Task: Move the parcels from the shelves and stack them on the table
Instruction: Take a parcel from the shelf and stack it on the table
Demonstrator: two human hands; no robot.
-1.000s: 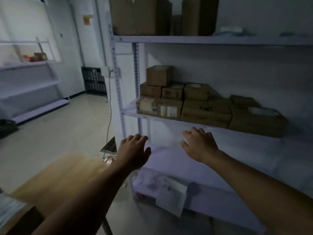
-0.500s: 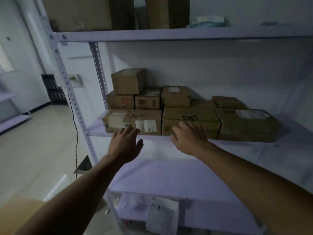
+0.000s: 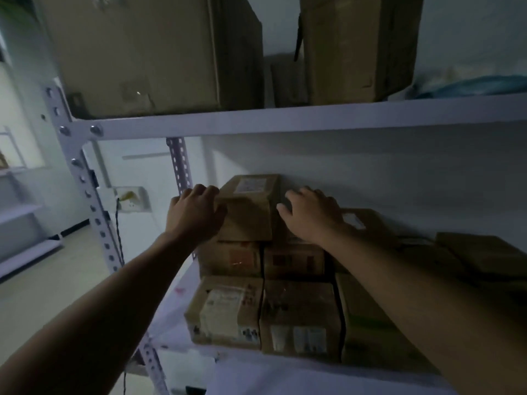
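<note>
Several brown cardboard parcels are stacked on the middle shelf (image 3: 182, 303) of a white metal rack. The top parcel (image 3: 248, 212), with a white label on its lid, sits on two smaller parcels (image 3: 231, 259) (image 3: 293, 260). My left hand (image 3: 194, 215) grips its left upper edge, fingers curled over the top and thumb on the front face. On the other side, my right hand (image 3: 310, 218) lies against the right side with its fingers fairly straight. Front-row parcels (image 3: 225, 312) (image 3: 299, 317) stand at the shelf's edge. The table is out of view.
The upper shelf (image 3: 285, 118) hangs close above the top parcel and carries two large cartons (image 3: 148, 52) (image 3: 356, 47). More flat parcels (image 3: 484, 258) lie to the right. The rack's perforated upright (image 3: 85, 189) stands at the left, with open floor (image 3: 42, 295) beyond it.
I have stepped closer to the rack. Both hands rose from below the shelf edge to either side of the top parcel, and the left hand took hold of it.
</note>
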